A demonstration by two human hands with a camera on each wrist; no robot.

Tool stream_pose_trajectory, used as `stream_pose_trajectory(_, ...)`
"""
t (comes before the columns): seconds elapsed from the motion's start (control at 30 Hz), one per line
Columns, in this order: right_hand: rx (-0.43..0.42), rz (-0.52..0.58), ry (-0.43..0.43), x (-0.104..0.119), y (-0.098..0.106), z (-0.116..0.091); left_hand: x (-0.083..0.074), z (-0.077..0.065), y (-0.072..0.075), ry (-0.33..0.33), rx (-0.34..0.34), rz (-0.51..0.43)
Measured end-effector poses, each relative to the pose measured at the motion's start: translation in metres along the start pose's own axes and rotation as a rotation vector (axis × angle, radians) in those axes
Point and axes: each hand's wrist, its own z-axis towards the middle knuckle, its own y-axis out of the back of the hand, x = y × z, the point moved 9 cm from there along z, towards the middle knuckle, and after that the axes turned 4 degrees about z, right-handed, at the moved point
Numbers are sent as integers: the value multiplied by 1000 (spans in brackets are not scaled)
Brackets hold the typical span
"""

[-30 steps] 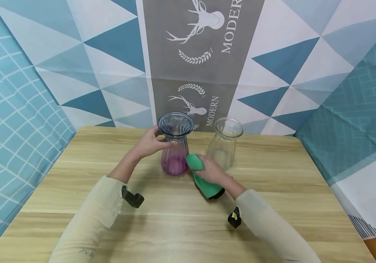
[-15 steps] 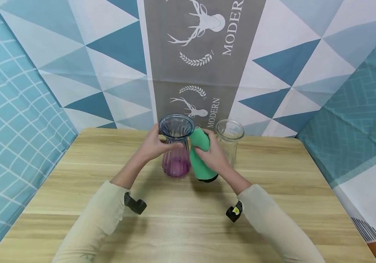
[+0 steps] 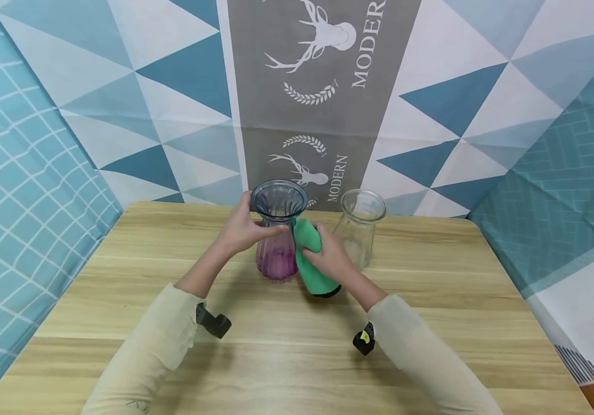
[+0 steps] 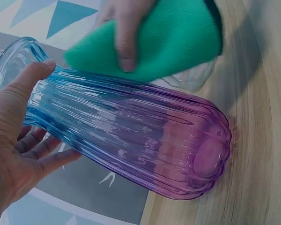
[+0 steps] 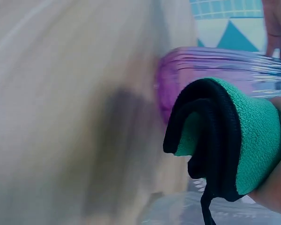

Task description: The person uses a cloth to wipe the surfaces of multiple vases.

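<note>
One ribbed blue-and-purple glass vase stands on the bench in the head view, fingers of the left hand round its neck. Left wrist view: the right hand grips a green cloth, apparently touching the vase. Right wrist view: its black hem is folded.
</note>
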Motion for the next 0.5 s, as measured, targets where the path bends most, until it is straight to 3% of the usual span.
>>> stream_pose_trajectory(0.33, 105, -93, -56, -29, -19, -11, 0, 1, 7, 3, 16, 51)
stream_pose_trajectory(0.5, 79, -88, -63, -25, -11, -11, 2, 1, 6, -5, 43, 23)
